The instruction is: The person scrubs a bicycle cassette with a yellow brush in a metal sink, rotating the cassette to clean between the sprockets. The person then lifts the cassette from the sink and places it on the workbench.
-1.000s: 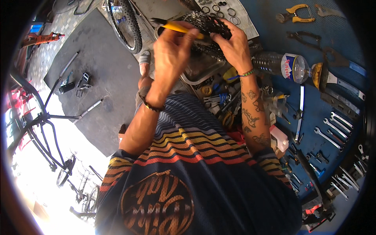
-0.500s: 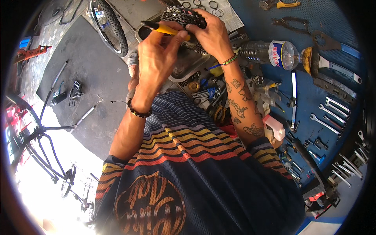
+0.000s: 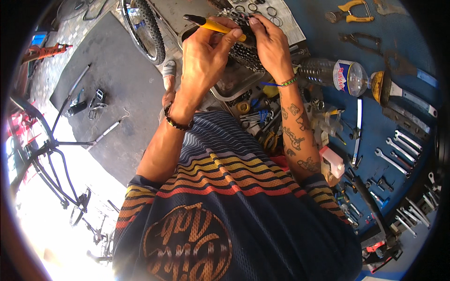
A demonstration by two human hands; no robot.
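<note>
Your left hand (image 3: 204,51) had its fingers curled and pressed around a yellow-handled tool with a black tip (image 3: 211,25), held nearly level, its working end against the dark, toothed metal gear cluster (image 3: 241,44). Your right hand (image 3: 269,44) gripped that cluster from the other side, fingers bent over its top edge. Just below both hands sat a shallow grey metal tray (image 3: 229,86). Beyond your right wrist a clear plastic bottle (image 3: 333,75) lay on its side on the blue workbench (image 3: 375,136), with silver wrenches (image 3: 398,147) farther out. Past your left hand stood a knobby black bicycle tyre (image 3: 145,30).
</note>
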